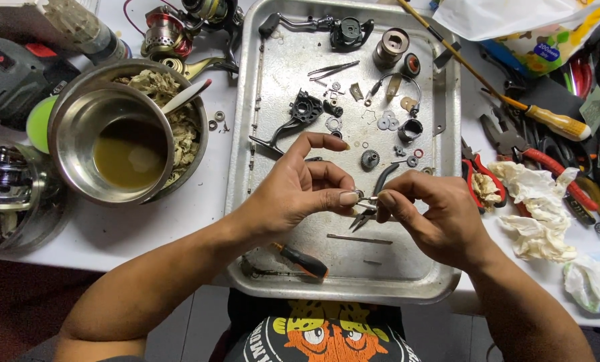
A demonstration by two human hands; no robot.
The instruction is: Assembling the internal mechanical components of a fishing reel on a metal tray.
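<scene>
Left hand [300, 191] and right hand [434, 214] meet above metal tray [447, 167] on white counter [179, 221]. Both grips narrow, pinching small metal ring part [365, 199] between fingertips, held just over tray floor. Small pliers [373, 198] lie under fingers; whether held, cannot tell. Reel parts on tray: gear [370, 159], washers [386, 123], black frame piece [304, 110], orange-handled screwdriver [306, 260]. Steel bowl of brownish liquid [122, 144] left of tray. Step, judged: fine handling of tiny reel part. Further handling calls for steady pinch, part kept over tray.
</scene>
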